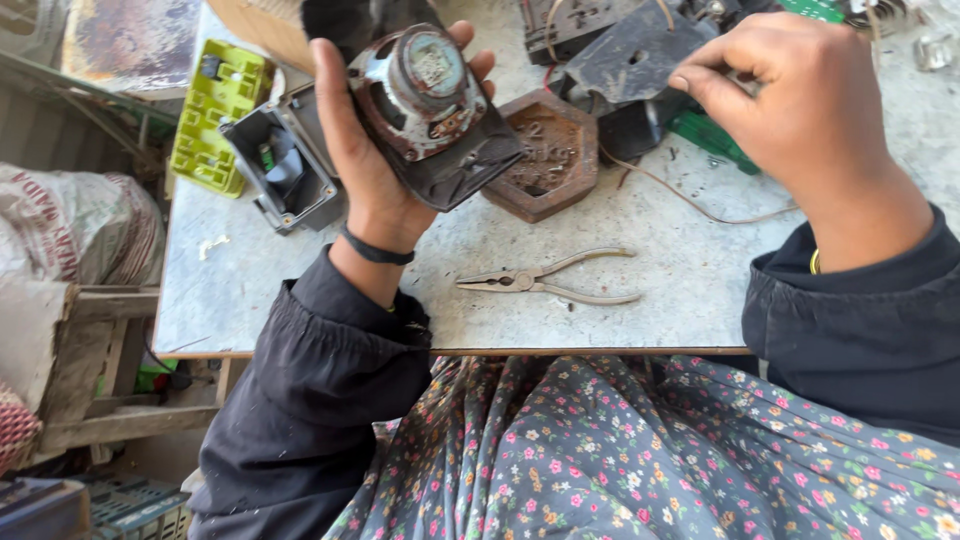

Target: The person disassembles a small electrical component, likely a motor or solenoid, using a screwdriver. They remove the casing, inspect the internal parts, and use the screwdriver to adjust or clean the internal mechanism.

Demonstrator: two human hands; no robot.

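Observation:
My left hand [365, 150] grips an old rusty loudspeaker [430, 110], its round magnet facing me and its dark square frame tilted down to the right. It is lifted above the worn grey table [640, 270]. My right hand [800, 100] reaches to the far right side of the table, fingers curled over a dark flat piece of scrap [630, 55]; whether it grips that piece I cannot tell. Needle-nose pliers [550, 282] lie untouched near the table's front edge, between my arms.
A rusty hexagonal weight [545, 150] sits behind the speaker. A dark open plastic box [285, 165] and a lime-green plastic part [220, 110] lie at the left. Green circuit board bits [715, 138] and a thin wire [700, 205] are at the right. Sacks [75, 225] stand left of the table.

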